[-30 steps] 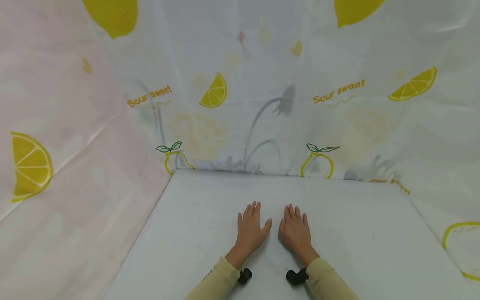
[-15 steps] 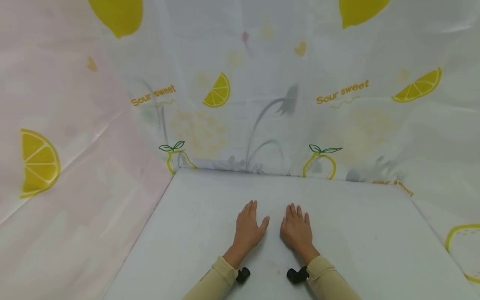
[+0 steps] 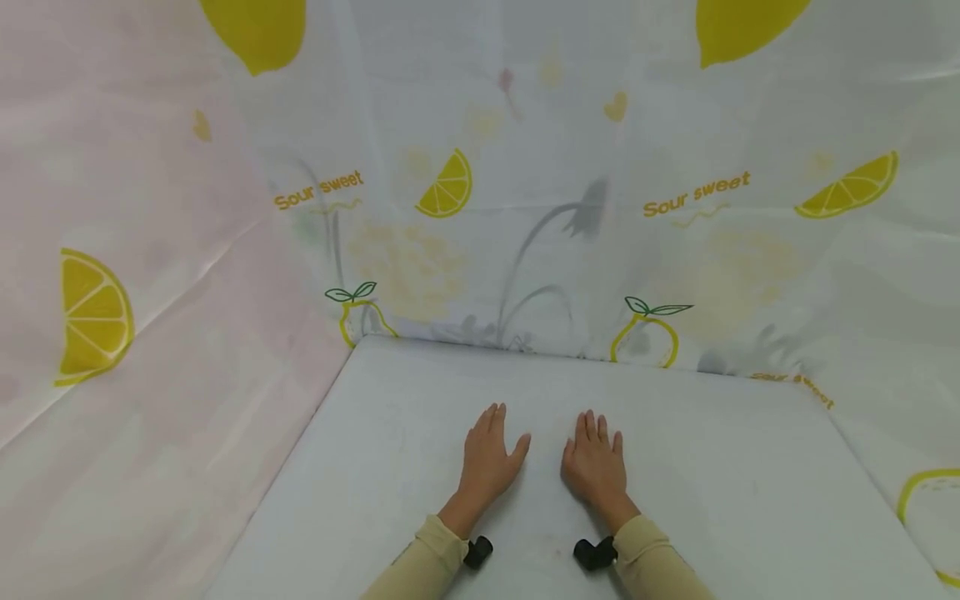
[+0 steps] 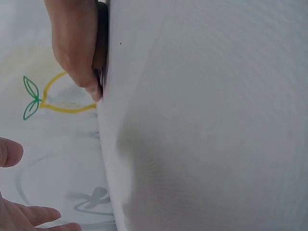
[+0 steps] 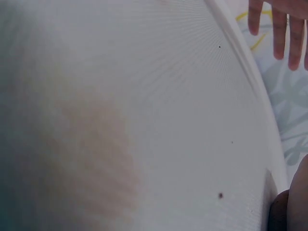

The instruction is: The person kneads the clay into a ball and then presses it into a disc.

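Observation:
In the head view my left hand (image 3: 489, 458) is over the white tabletop (image 3: 420, 392), fingers straight and thumb spread to the right. To its right, a small gap away, is my right hand (image 3: 595, 465), back up, fingers pointing forward. Neither hand holds a thing. The left wrist view shows part of the left hand (image 4: 24, 216) at the lower left and the right hand (image 4: 74, 43) at the top. In the right wrist view the straight fingers of the left hand (image 5: 284, 33) appear top right; only a sliver of the right hand (image 5: 299, 202) shows.
Black wrist devices (image 3: 478, 552) sit below both beige sleeves (image 3: 420, 562). Behind the table hangs a pale sheet (image 3: 480, 250) printed with lemons and words; a pinkish sheet (image 3: 187, 400) stands along the left side. The table's back edge meets the sheet.
My left hand has shifted a little to the left, so the gap between the hands is wider. The right hand has hardly moved. The head view has turned slightly left.

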Tool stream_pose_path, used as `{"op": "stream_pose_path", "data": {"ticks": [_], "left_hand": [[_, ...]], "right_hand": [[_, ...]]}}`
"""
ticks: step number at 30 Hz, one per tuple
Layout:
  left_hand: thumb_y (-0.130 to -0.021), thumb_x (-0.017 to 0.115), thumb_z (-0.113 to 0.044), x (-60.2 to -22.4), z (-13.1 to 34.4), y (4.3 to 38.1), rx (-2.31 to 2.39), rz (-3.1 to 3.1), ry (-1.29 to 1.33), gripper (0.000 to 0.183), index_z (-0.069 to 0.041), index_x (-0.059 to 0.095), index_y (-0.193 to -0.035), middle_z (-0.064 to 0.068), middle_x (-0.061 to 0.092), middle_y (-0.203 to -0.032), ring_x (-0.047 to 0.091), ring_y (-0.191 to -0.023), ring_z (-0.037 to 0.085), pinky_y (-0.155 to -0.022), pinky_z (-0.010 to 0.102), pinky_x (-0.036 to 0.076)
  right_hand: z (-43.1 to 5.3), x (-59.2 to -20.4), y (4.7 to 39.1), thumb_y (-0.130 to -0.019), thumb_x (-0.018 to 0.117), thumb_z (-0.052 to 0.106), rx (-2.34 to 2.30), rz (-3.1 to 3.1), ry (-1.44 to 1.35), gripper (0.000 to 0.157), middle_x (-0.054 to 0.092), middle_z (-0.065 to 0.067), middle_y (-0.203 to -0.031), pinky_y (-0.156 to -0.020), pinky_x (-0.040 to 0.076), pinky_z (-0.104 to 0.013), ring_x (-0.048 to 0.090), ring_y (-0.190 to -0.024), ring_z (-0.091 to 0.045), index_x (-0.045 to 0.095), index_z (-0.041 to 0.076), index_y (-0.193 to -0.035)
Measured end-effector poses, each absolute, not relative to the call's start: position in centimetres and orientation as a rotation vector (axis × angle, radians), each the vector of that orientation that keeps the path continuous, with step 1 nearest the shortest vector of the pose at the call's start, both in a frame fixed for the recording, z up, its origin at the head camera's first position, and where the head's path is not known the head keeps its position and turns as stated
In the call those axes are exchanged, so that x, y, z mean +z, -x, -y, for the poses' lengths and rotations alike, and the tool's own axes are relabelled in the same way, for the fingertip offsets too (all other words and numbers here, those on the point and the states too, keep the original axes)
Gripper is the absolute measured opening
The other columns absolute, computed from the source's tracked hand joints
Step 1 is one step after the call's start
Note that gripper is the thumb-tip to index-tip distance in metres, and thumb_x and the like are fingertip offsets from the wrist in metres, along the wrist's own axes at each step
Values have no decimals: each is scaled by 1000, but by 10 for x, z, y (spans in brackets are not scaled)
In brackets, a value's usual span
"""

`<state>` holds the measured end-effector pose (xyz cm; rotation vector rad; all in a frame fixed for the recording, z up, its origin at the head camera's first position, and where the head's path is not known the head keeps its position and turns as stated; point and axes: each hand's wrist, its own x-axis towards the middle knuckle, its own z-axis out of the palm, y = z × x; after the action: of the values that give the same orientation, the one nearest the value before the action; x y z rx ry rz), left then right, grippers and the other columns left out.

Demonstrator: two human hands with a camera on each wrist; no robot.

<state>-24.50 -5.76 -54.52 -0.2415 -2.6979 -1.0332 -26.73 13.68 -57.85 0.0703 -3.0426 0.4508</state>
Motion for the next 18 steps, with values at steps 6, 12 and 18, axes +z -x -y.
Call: {"op": "stream_pose_path", "data": {"ticks": [6,12,18], "left_hand": [[-100,62,-34,-542,61,248,-1041,2704,226,66,7,44,-148,25,44,-152,41,-141,42,-112,63,32],[-100,62,-35,-540,63,249,-1050,2707,218,66,6,44,-149,25,43,-153,40,-141,42,-113,63,31],[-100,61,-36,-540,66,249,-1040,2736,201,67,5,43,-150,24,42,-154,39,-143,41,-114,63,30]], "right_hand": [[-139,-580,272,-105,38,25,458,3018,-70,61,27,-26,-162,-118,12,-67,21,-151,-45,28,-10,-155],[-140,-580,274,-104,38,24,458,3023,-63,62,26,-27,-162,-117,11,-67,19,-151,-44,28,-10,-155],[-139,-580,276,-104,37,24,496,3043,-58,64,22,-28,-163,-118,8,-68,15,-152,-44,25,-12,-155]]}}
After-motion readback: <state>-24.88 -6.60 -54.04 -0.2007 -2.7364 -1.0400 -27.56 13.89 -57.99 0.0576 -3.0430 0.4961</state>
